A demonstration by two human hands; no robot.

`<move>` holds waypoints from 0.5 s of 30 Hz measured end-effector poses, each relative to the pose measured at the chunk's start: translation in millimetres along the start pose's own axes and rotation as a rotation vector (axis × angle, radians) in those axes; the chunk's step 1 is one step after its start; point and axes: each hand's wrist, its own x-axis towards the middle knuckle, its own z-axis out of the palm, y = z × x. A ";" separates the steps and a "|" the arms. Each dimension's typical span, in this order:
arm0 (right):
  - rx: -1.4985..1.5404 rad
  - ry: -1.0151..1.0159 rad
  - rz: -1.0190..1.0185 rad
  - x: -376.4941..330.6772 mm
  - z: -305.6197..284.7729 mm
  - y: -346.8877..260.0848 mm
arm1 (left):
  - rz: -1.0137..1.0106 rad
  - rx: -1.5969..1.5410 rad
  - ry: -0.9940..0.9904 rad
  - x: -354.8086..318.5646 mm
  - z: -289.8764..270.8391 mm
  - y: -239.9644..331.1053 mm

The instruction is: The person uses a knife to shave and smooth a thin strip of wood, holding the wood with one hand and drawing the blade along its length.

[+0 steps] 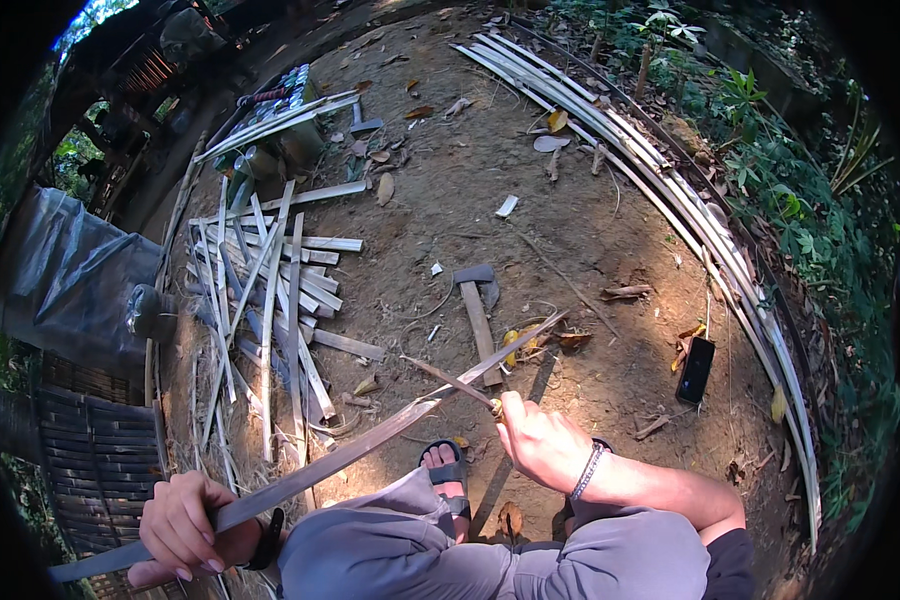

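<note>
A long flat bamboo strip point(320, 462) runs slantwise across my lap, from the lower left up to the middle of the ground. My left hand point(190, 528) is wrapped round its lower part. In my right hand point(548, 442) is a knife point(448, 379), gripped by the handle, its narrow blade pointing up and left. The blade crosses the strip next to a pale, freshly cut patch; whether it touches the wood there I cannot tell. Past the blade the strip continues as a thinner brown length. A hatchet point(477, 318) lies on the dirt just beyond.
Split bamboo pieces point(288, 290) are heaped at the left. Long pale strips point(660, 185) line the right edge beside green plants point(800, 210). A phone point(696, 370) lies on the ground at right. Another hatchet point(364, 121) rests farther off, near a strip-topped block point(295, 140).
</note>
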 end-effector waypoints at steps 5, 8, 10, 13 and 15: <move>0.051 -0.051 0.034 -5.7 8.0 7.5 | -0.005 -0.014 -0.071 1.5 4.2 -5.0; 0.079 -0.065 0.030 -7.6 -3.9 -7.7 | -0.007 -0.031 -0.062 -0.4 6.7 -3.1; 0.051 0.007 0.058 -5.4 3.3 16.5 | -0.051 -0.051 -0.092 -2.2 5.6 -4.8; 0.018 0.013 0.105 -7.1 8.3 45.3 | -0.062 -0.064 -0.105 -6.5 10.6 -4.0; 0.069 -0.071 0.078 -7.3 -7.4 14.2 | -0.053 -0.093 -0.148 -2.1 15.0 -2.5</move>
